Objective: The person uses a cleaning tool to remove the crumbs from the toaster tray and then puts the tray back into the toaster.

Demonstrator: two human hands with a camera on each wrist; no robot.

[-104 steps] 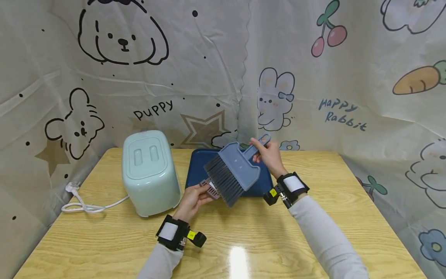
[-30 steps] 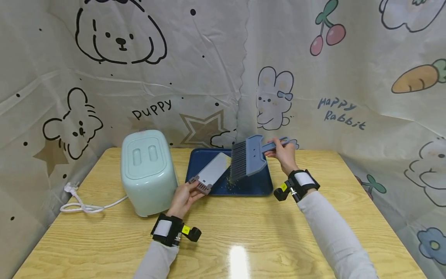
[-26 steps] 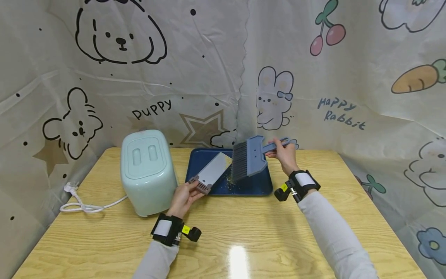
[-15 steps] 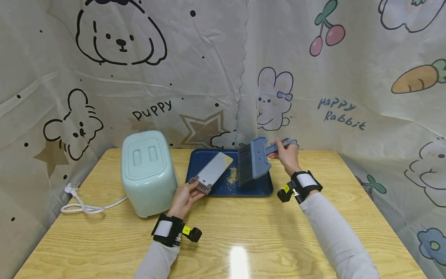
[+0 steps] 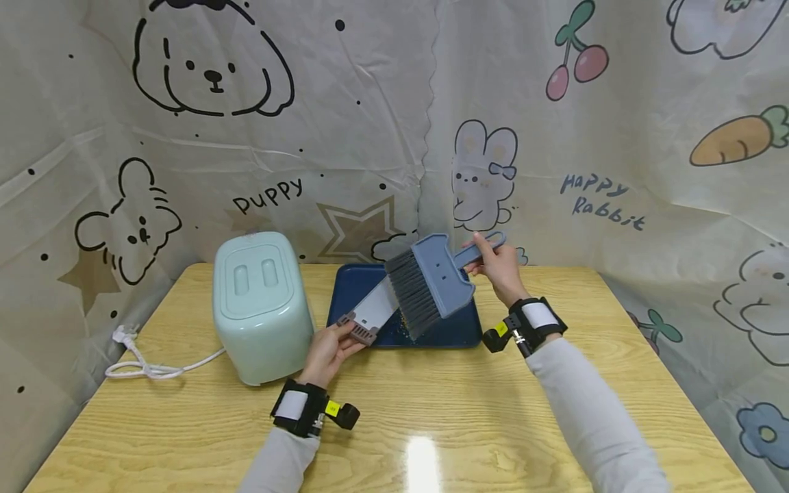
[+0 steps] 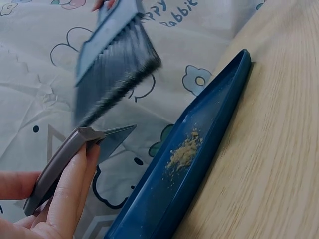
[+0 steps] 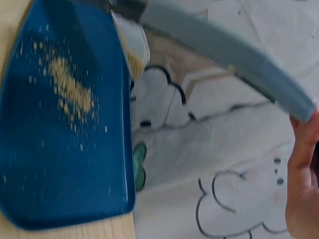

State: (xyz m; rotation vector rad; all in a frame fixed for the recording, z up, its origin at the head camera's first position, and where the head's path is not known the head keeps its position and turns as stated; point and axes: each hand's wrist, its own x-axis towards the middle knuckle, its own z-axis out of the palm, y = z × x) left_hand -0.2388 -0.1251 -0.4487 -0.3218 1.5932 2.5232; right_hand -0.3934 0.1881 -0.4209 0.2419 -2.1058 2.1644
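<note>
My left hand [image 5: 327,352] pinches the brownish slotted end of a flat metal crumb tray [image 5: 377,307], fingers beneath and thumb above in the left wrist view. The tray tilts over a dark blue serving tray [image 5: 462,334]. By its looped handle my right hand [image 5: 502,270] grips a blue hand brush [image 5: 444,274]. Its dark bristles [image 5: 409,291] overlap the crumb tray's far end in the head view, hiding it. A pile of pale crumbs [image 7: 72,89] lies in the blue tray, and more crumbs [image 7: 134,63] cling to the crumb tray's tip.
A mint green toaster [image 5: 265,308] with a closed lid stands left of the left hand. Its white cord [image 5: 154,371] lies coiled on the wooden table [image 5: 493,418]. A patterned curtain [image 5: 370,137] hangs right behind the table's back edge.
The brush has swung left and up from over the blue tray and is turned across the crumb tray's end. The left hand and crumb tray have barely shifted.
</note>
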